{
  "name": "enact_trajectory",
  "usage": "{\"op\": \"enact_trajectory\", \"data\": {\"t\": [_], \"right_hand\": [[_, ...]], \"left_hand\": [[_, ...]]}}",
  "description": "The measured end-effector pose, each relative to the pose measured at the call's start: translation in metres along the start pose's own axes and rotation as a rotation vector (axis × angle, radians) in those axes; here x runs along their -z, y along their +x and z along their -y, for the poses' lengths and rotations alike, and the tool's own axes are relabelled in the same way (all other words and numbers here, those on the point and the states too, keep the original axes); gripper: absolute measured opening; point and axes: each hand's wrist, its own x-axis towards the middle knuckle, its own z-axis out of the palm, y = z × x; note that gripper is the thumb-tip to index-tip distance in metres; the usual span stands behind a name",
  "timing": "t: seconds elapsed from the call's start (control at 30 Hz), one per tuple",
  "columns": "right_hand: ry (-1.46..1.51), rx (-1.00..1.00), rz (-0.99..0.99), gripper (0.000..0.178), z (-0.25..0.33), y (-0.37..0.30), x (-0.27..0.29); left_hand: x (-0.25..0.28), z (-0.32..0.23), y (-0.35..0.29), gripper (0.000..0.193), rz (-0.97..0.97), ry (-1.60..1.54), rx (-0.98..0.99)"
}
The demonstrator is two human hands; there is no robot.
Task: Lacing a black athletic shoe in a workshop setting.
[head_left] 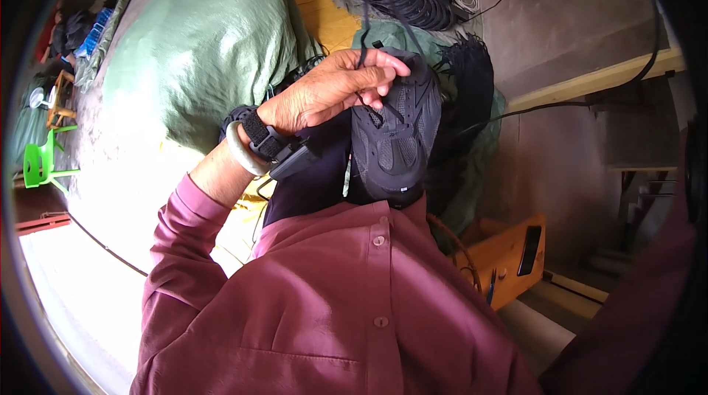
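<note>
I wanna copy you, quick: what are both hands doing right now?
Left hand: fingers partly curled above the shoe, a black lace against them; grip can't be told.
Right hand: out of view, can't tell.

The shoe (396, 153) lies before the shirt (317, 306), right of the bundle (203, 48), the chair (37, 165) farther left.

The left arm (181, 255) rises from the lower left of the frame, bent at the elbow, with its bare forearm (215, 179) slanting toward the upper centre. There the left hand (341, 90) points rightward, loosely bent — its foremost finger stretched out, others curled below it. The right sleeve (630, 321) runs dimly along the lower right.
</note>
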Motion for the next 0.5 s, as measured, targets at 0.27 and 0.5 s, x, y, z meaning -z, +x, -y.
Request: {"op": "enact_trajectory", "data": {"t": [0.27, 0.5], "right_hand": [[-0.181, 0.024, 0.120, 0.030, -0.179, -0.056, 0.029], [0.119, -0.310, 0.194, 0.010, -0.189, -0.168, -0.069]], "left_hand": [[0.026, 0.013, -0.014, 0.032, -0.099, -0.158, -0.076], [0.030, 0.015, -0.021, 0.033, -0.198, 0.129, -0.039]]}}
